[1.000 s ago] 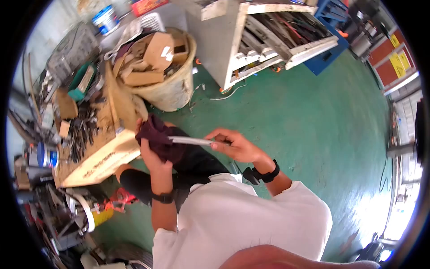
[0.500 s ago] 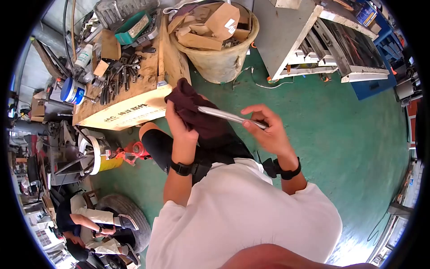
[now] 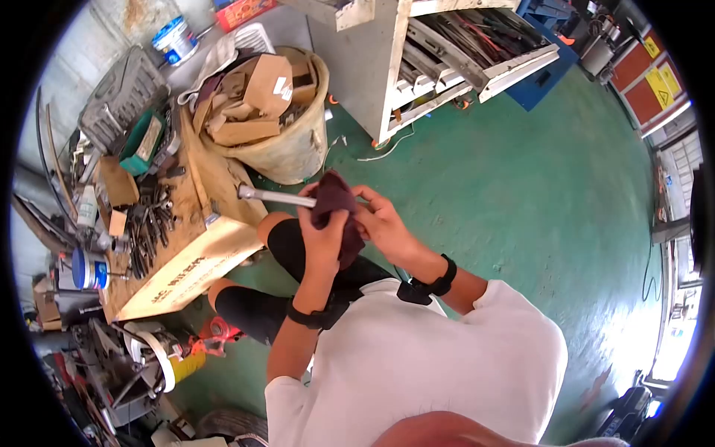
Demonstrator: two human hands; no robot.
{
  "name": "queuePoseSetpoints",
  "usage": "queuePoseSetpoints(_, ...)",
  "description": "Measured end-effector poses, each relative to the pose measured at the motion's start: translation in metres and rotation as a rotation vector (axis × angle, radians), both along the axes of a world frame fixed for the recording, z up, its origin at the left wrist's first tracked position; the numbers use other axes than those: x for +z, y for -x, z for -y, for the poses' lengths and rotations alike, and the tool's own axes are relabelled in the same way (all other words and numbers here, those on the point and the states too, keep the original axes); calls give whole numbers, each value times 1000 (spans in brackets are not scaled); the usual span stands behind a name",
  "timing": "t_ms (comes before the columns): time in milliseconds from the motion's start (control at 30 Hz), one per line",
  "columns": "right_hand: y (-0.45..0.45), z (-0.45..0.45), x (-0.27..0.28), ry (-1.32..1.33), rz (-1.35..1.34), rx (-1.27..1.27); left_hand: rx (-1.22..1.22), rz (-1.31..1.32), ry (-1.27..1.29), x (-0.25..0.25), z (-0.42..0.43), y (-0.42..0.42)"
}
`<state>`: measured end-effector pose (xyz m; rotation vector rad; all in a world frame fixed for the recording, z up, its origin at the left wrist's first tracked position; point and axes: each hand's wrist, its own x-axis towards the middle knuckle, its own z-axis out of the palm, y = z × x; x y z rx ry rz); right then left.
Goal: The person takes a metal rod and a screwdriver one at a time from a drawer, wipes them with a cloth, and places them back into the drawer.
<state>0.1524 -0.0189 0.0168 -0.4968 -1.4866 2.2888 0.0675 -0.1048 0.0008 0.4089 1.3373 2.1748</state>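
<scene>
A dark maroon cloth [image 3: 337,203] is wrapped around one end of a silver metal tool [image 3: 279,197], whose other end sticks out to the left over the edge of the wooden crate. My left hand [image 3: 322,237] is closed around the cloth and the tool inside it. On the right side of the cloth, my right hand [image 3: 382,227] has its fingers pressed against the bundle, and the cloth hides what the fingertips hold.
The wooden crate [image 3: 186,272] at the left carries many sockets and a green tray [image 3: 144,143]. Behind it stands a bin [image 3: 294,153] full of cardboard. A grey cabinet [image 3: 354,74] has an open drawer of tools. A red jack [image 3: 216,335] is on the green floor.
The cloth has moved along the tool to its right end, and the tool's left end now shows bare. My right hand has come in from the bare tool to the cloth.
</scene>
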Motion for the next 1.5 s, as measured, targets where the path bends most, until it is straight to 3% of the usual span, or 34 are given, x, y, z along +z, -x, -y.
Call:
queuePoseSetpoints(33,-5,-2,-3,91,48,-60,-80,-19,9,-3,-3,0)
queuePoseSetpoints(100,-11,-17,5,-9,1,-193,-217,-123,109,-8,-9,6)
queuePoseSetpoints(133,-14,-29,20,-59,1,-261,-225,-123,111,-8,-7,6)
queuePoseSetpoints(200,-24,-64,39,-159,-69,-428,-159,-393,117,-3,-8,11)
queuePoseSetpoints(300,-41,-131,82,-769,7,-686,106,-599,247,14,14,47)
queuePoseSetpoints(333,-45,-153,96,-846,16,-705,228,-662,210,16,23,69)
queuePoseSetpoints(400,-55,-202,111,-1042,102,-699,436,-694,237,23,51,116)
queuePoseSetpoints(467,-62,-260,108,-1002,78,-674,739,-981,370,43,79,154)
queuePoseSetpoints(533,-63,-293,105,-1015,82,-649,867,-880,266,39,105,198)
queuePoseSetpoints(667,-54,-355,87,-1040,169,-655,890,-843,258,13,146,245)
queuePoseSetpoints(733,-45,-393,77,-1044,200,-657,982,-887,422,-8,158,258)
queuePoseSetpoints(833,-35,-424,65,-1221,323,-714,1035,-904,417,-25,155,266)
queuePoseSetpoints(867,-32,-427,63,-1261,359,-702,1065,-970,518,-29,152,267)
queuePoseSetpoints(967,-24,-448,65,-1325,381,-666,1015,-1092,767,-26,137,252)
queuePoseSetpoints(1100,-21,-450,58,-1539,474,-659,884,-1134,831,-28,136,245)
queuePoseSetpoints(1200,-18,-458,47,-1599,507,-565,745,-1149,1120,-21,143,239)
queuePoseSetpoints(1300,-17,-488,37,-1625,516,-490,746,-1174,1050,-23,146,236)
queuePoseSetpoints(1367,-16,-505,36,-1650,728,-379,744,-1143,1011,-30,149,240)
queuePoseSetpoints(1500,-11,-495,48,-1667,908,-362,827,-1143,886,-37,144,238)
